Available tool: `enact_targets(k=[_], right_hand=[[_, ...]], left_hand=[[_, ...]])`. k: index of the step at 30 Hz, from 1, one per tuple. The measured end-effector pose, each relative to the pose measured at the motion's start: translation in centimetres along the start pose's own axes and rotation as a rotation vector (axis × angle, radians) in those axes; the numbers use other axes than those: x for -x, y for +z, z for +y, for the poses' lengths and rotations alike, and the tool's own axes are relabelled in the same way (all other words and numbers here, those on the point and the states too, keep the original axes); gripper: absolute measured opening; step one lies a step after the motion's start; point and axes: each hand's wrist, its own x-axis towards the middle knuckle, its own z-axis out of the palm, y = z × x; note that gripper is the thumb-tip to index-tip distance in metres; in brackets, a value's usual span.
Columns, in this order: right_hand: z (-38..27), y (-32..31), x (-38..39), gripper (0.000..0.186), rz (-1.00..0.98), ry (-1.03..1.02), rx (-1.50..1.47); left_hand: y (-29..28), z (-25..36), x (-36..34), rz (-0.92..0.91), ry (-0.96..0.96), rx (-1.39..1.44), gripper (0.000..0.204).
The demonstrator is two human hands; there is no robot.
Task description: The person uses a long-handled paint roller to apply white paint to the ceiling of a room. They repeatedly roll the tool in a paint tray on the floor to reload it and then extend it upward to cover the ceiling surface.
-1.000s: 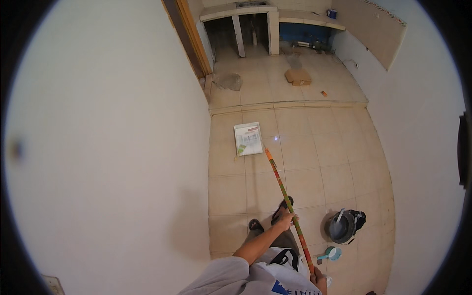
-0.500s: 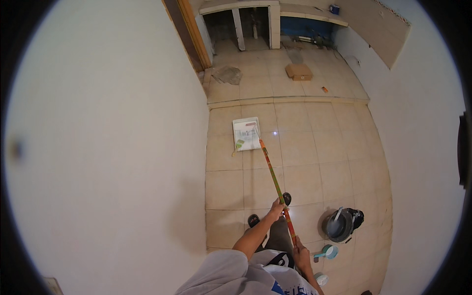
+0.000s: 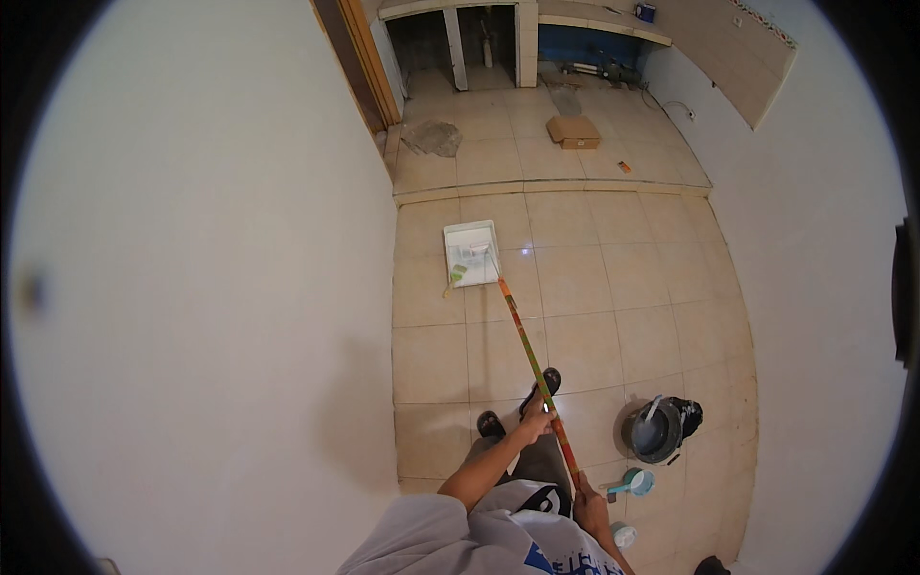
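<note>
Left hand (image 3: 540, 423): fingers wrapped around the pole, at the far grip point.
Right hand (image 3: 588, 502): fingers closed around the same pole near its body end; the exact finger placement is too small to tell.
Pole (image 3: 526, 347): red, green and orange, slanting from the right hand to the far left.
Roller (image 3: 480, 248): at the pole's far end, over or in the tray; whether it presses on the bottom, I cannot tell.
Tray (image 3: 471, 224): white, flat on the floor (image 3: 585, 287), far ahead and left of the pole.
Brush (image 3: 458, 274): green, at the tray's near left corner, its handle poking over the rim.
Near right: a dark bucket (image 3: 653, 433) with a black bag (image 3: 688, 416) beside it; nearer, a turquoise dipper (image 3: 638, 481).
Handling: with 2 hands well apart, the left probably steers best and the right pushes or pulls; light, even strokes along the tray should wet the roller all round.
Care: too much force could slide the tray or knock the brush, so low, gentle pressure seems wise.
</note>
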Motion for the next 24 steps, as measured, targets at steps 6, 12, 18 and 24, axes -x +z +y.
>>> enact_targets(k=[6,12,18,24], right_hand=[[0.9,0.0,1.6,0.057,-0.016,0.05,0.013],[-0.3,-1.6,5.1,0.051,-0.008,0.138,-0.009],[-1.3,-3.3,6.2,0.052,-0.041,0.172,-0.005],[-1.9,-0.9,1.9,0.05,-0.001,0.057,-0.022]], left_hand=[[0.0,-0.6,1.6,-0.071,-0.056,0.034,0.045],[1.6,-1.9,4.3,-0.05,0.009,-0.038,0.046],[2.1,-1.9,6.1,-0.081,-0.009,0.034,0.056],[-0.1,0.2,2.7,-0.013,-0.004,-0.005,0.06]])
